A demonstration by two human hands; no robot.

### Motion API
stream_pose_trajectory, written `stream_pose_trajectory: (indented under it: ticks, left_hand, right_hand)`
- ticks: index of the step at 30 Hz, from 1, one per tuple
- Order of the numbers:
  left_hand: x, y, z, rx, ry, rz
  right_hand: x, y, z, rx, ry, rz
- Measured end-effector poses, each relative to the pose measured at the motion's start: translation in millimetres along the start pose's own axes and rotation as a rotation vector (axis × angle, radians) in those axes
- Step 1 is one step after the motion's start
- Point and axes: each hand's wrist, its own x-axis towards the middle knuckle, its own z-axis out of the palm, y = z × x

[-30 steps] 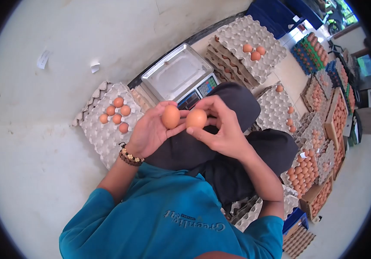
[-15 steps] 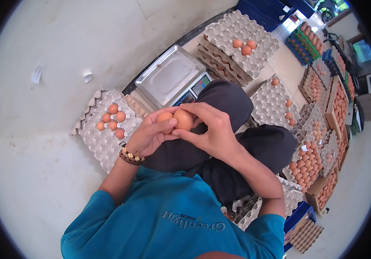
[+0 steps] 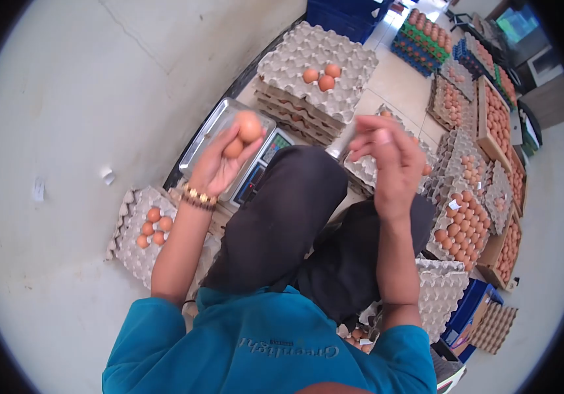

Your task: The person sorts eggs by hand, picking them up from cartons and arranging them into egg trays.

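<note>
My left hand (image 3: 213, 167) is raised over the digital scale (image 3: 215, 110), its fingers curled around two brown eggs. The upper egg (image 3: 249, 126) sits higher in the fingers, and the lower egg (image 3: 233, 148) rests against it near the palm. My right hand (image 3: 393, 164) is held up above my right knee, fingers loosely bent and apart, with no egg visible in it. Behind that hand lies a cardboard egg tray (image 3: 360, 172) with a few eggs, partly hidden. The scale's metal pan is partly covered by my left hand.
Left of my knee, an egg tray (image 3: 127, 249) holds several eggs. A stack of trays (image 3: 288, 59) beyond the scale has three eggs on top. Filled trays (image 3: 462, 226) and wooden crates (image 3: 492, 138) line the right side. A blue crate (image 3: 338, 20) stands at the back.
My hands have come apart. The left has moved up and left over the scale with both eggs; the right has let go and moved right. The view has shifted too.
</note>
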Motion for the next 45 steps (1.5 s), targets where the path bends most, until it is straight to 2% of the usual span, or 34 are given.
stream_pose_trajectory:
  ticks: [3, 5, 9, 12, 13, 16, 20, 21, 24, 25, 28, 29, 32, 33, 40, 44, 45]
  left_hand:
    - [83.0, 7.9, 3.1, 0.389, -0.073, 0.078]
    - [131.8, 7.1, 21.0, 0.603, -0.014, 0.12]
    - [226.6, -2.7, 39.7, 1.069, 0.023, 0.233]
    - [298.7, -14.9, 21.0, 1.394, -0.114, 0.373]
    - [312.5, -21.2, 19.5, 1.45, -0.099, 0.421]
    - [334.5, -32.0, 13.1, 1.875, -0.077, 0.578]
    - [336.7, -26.7, 13.6, 1.746, -0.054, 0.543]
    - [331.3, -19.2, 17.8, 1.702, -0.045, 0.471]
    - [317.5, -7.1, 24.7, 1.06, 0.022, 0.15]
    - [305.6, 1.1, 31.3, 0.982, 0.003, 0.03]
    - [270.5, 22.0, 30.1, 0.361, -0.262, -0.214]
    - [253.8, 27.6, 26.9, 0.217, -0.434, -0.283]
    - [178.8, 29.6, 49.7, 0.165, -0.311, -0.198]
    - [167.2, 36.1, 34.6, 0.117, -0.404, -0.212]
    - [18.3, 68.9, -5.6, 0.333, -0.261, 0.006]
    - [-66.0, 92.7, -61.6, 0.534, -0.05, 0.124]
    - [-91.6, 92.5, -69.5, 0.677, 0.06, 0.181]
  right_hand:
    - [7.3, 1.9, -28.1, 0.082, 0.22, 0.036]
    - [8.3, 1.3, -39.5, 0.101, 0.307, 0.057]
    - [8.0, 0.4, -52.4, 0.072, 0.31, 0.014]
    - [10.7, 0.2, -57.6, 0.029, 0.321, -0.008]
    - [10.4, 0.6, -60.4, 0.024, 0.32, -0.007]
    - [10.1, 0.6, -66.2, 0.007, 0.347, 0.008]
    - [9.8, -2.2, -71.0, 0.058, 0.357, 0.014]
    - [9.7, -2.5, -72.2, 0.081, 0.358, 0.014]
    - [10.0, -0.3, -77.4, 0.154, 0.343, 0.024]
    - [10.3, 0.8, -78.2, 0.174, 0.34, 0.032]
    - [13.4, 2.8, -78.1, 0.214, 0.33, 0.049]
    - [14.0, 2.7, -76.5, 0.215, 0.326, 0.058]
    - [13.2, 5.9, -75.3, 0.206, 0.323, 0.088]
    - [12.2, 7.5, -75.8, 0.203, 0.319, 0.099]
    - [5.8, 16.5, -88.9, 0.256, 0.314, 0.155]
    - [4.8, 26.4, -88.9, 0.189, 0.334, 0.171]
    - [4.2, 29.1, -90.8, 0.171, 0.321, 0.195]
